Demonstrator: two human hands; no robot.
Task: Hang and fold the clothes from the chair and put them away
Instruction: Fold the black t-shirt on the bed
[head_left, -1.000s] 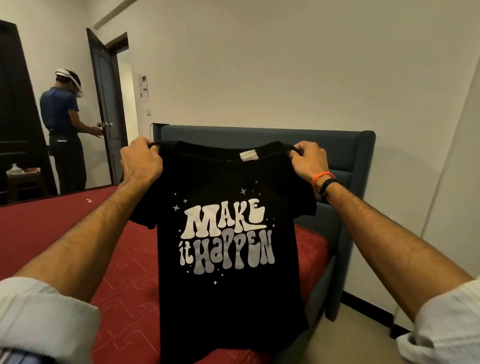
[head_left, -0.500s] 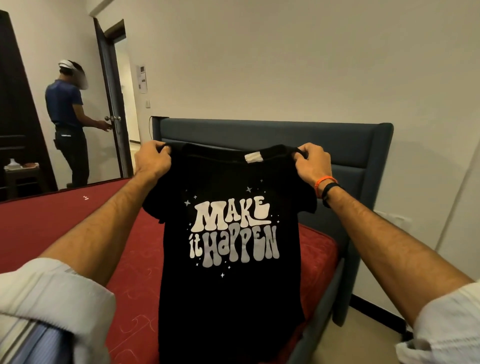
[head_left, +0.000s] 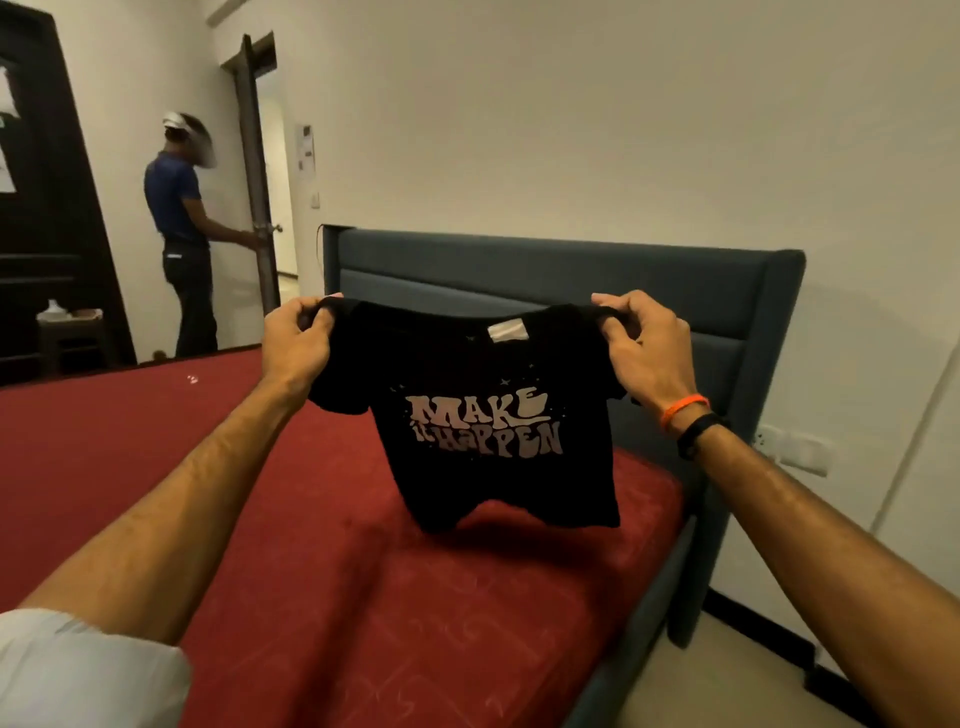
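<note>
A black T-shirt (head_left: 467, 364) with pale lettering "MAKE it HAPPEN" hangs spread out in the air above the red bed (head_left: 363, 597). My left hand (head_left: 296, 340) pinches its left shoulder and my right hand (head_left: 647, 348) pinches its right shoulder. The shirt's front faces me and its lower part swings away from me, toward the headboard, with the hem lifted over the mattress. An orange band and a black band sit on my right wrist.
A blue-grey padded headboard (head_left: 571, 275) stands behind the shirt against the white wall. At the far left a person (head_left: 182, 234) in a blue shirt holds the door (head_left: 254, 171). A dark wardrobe (head_left: 47, 182) and a small stool (head_left: 72, 338) stand at the left. Bare floor (head_left: 727, 686) lies right of the bed.
Both hands have moved the shirt forward and down over the bed. Its lower part has swung up and away, so it looks shorter. The view has shifted right and down.
</note>
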